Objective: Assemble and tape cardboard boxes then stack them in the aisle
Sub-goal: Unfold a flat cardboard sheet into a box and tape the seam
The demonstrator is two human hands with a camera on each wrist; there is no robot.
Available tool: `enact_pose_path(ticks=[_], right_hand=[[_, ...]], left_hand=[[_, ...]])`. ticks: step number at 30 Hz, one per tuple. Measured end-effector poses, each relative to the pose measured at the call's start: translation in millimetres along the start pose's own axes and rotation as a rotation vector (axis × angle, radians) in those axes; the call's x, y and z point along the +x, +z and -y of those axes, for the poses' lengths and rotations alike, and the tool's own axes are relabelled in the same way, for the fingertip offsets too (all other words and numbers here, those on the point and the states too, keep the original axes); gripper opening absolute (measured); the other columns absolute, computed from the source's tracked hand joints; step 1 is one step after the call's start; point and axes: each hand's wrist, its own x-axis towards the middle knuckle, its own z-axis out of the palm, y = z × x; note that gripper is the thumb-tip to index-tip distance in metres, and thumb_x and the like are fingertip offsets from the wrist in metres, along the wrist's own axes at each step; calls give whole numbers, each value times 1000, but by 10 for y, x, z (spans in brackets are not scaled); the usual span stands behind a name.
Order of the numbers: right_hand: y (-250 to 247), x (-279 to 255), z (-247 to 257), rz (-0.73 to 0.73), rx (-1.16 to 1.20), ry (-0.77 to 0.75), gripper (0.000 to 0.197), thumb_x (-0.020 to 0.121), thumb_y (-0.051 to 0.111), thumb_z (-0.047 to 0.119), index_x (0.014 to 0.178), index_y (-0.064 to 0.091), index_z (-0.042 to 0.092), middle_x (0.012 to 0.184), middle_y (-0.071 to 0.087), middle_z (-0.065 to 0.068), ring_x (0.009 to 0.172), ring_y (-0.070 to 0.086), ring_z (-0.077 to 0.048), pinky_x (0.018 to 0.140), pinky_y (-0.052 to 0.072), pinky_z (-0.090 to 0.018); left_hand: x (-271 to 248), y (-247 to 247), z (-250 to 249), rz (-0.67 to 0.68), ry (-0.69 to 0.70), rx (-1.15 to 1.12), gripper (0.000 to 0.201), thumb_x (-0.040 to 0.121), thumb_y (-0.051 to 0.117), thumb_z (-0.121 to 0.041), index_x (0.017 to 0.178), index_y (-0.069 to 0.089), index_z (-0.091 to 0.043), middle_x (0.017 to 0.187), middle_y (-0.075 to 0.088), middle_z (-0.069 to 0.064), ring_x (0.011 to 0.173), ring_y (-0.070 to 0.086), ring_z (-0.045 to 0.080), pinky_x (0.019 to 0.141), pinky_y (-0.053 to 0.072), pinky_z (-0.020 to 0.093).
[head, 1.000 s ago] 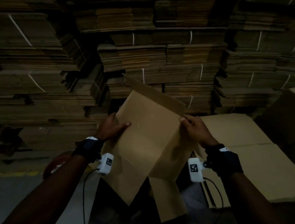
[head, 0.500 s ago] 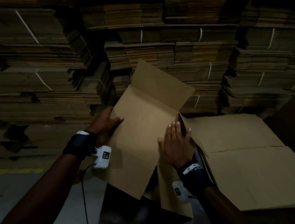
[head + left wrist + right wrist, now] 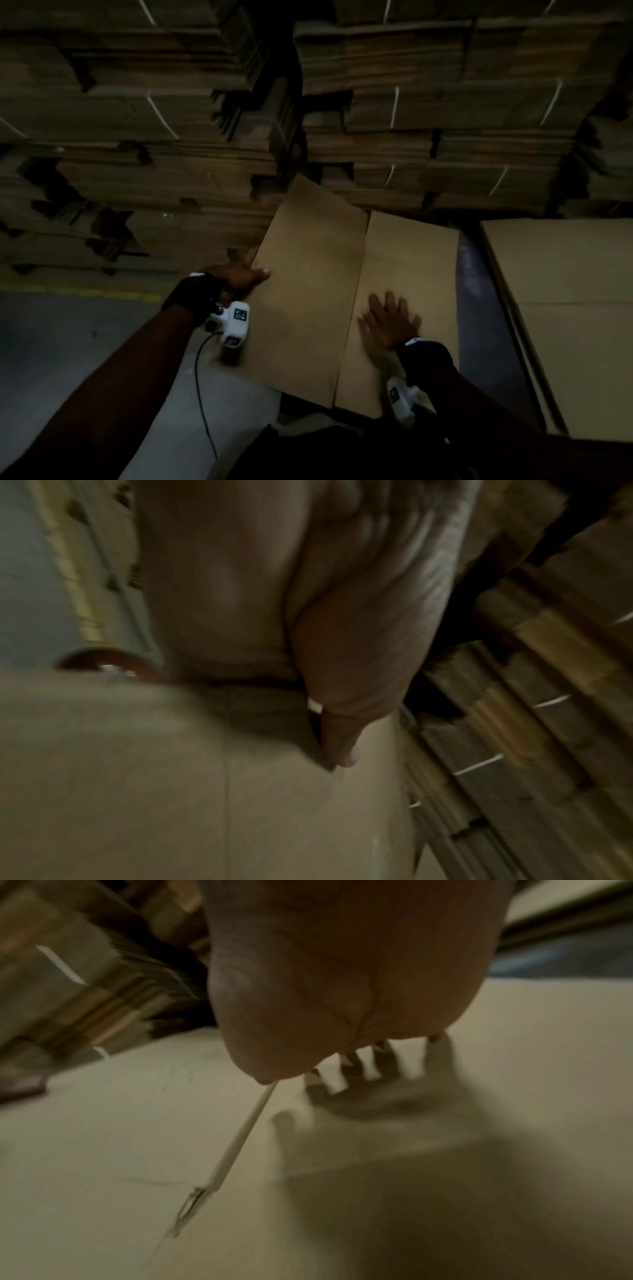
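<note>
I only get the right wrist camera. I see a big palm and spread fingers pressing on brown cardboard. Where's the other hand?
Observer: The left hand grips the outer edge of the box's left brown cardboard flap, thumb on top, while the right hand lies flat on the other flap.
Operator: What's on the floor over there?
Observer: A yellow painted line runs across the grey floor, left of the box.
Operator: Anything else near that hand?
Observer: In the left wrist view, a round reddish-brown object peeks past the cardboard's edge. It is too blurred to name.
</note>
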Motion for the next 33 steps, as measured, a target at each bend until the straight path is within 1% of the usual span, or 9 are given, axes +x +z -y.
enact_pose_path(ticks=[4, 7, 14, 16, 19, 24, 27, 30, 33], right_hand=[[341, -118, -233, -88, -17, 56, 65, 101, 22, 68, 159, 2, 47, 169, -18, 1, 155, -16, -35, 120, -2, -66], [447, -303, -331, -219, 38, 262, 74, 96, 29, 74, 160, 2, 47, 170, -16, -3, 154, -12, -39, 119, 0, -67], [375, -556, -556, -249, 304, 650, 122, 74, 45, 93, 163, -5, 27, 168, -11, -19, 154, -9, -40, 117, 6, -71], [353, -533, -648, -273, 298, 609, 123, 76, 51, 88, 162, -5, 21, 167, 0, -24, 153, 4, -44, 119, 15, -65], [203, -593, -790, -335, 335, 574, 126, 79, 64, 77, 161, -1, 8, 164, 15, -27, 149, 21, -46, 118, 25, -55], [29, -727, -1168, -367, 516, 487, 93, 71, 70, 80, 133, 59, 11, 127, 65, -15, 117, 61, -37, 93, 52, -42], [77, -881, -1231, -469, 734, 355, 50, 78, 78, 63, 113, 57, 34, 96, 65, 15, 93, 63, -16, 81, 47, -33], [193, -974, -1288, -498, 950, 183, 57, 73, 84, 60, 114, 47, 69, 103, 67, 31, 95, 66, -2, 90, 54, -41], [46, -1101, -1371, -541, 968, 27, 53, 87, 80, 32, 130, 52, 38, 115, 68, 13, 110, 67, -14, 92, 55, -30]], left_hand=[[42, 170, 435, -88, -35, 35, 58, 104, 54, -24, 156, 29, -14, 147, 50, 12, 114, 60, 27, 81, 47, 16], [169, 267, 711, -4, 4, -126, 56, 105, 50, -14, 155, 25, -19, 146, 50, 12, 98, 61, 14, 66, 54, 16], [258, 256, 866, -13, -39, -294, 54, 102, 56, -17, 149, 34, -32, 130, 61, 7, 107, 66, 27, 73, 58, 35], [258, 280, 853, -25, -41, -290, 52, 103, 55, -16, 151, 34, -25, 127, 61, 10, 100, 66, 22, 68, 58, 31], [314, 320, 908, -5, -70, -305, 51, 99, 62, -19, 145, 41, -20, 130, 63, 17, 107, 66, 34, 86, 57, 49], [388, 223, 1048, 88, -74, -320, 89, 69, 91, -37, 144, 46, -23, 128, 66, 16, 115, 65, 41, 97, 48, 68], [298, 251, 913, 20, -5, -243, 97, 76, 84, -26, 154, 27, -37, 137, 60, 9, 120, 62, 33, 98, 51, 59], [101, 405, 606, 15, 23, -176, 94, 86, 75, -11, 158, 19, -34, 142, 55, 12, 122, 59, 35, 94, 54, 48], [-55, 515, 237, -87, 102, -101, 82, 93, 66, -5, 159, 21, -23, 138, 53, 4, 116, 61, 29, 78, 52, 21]])
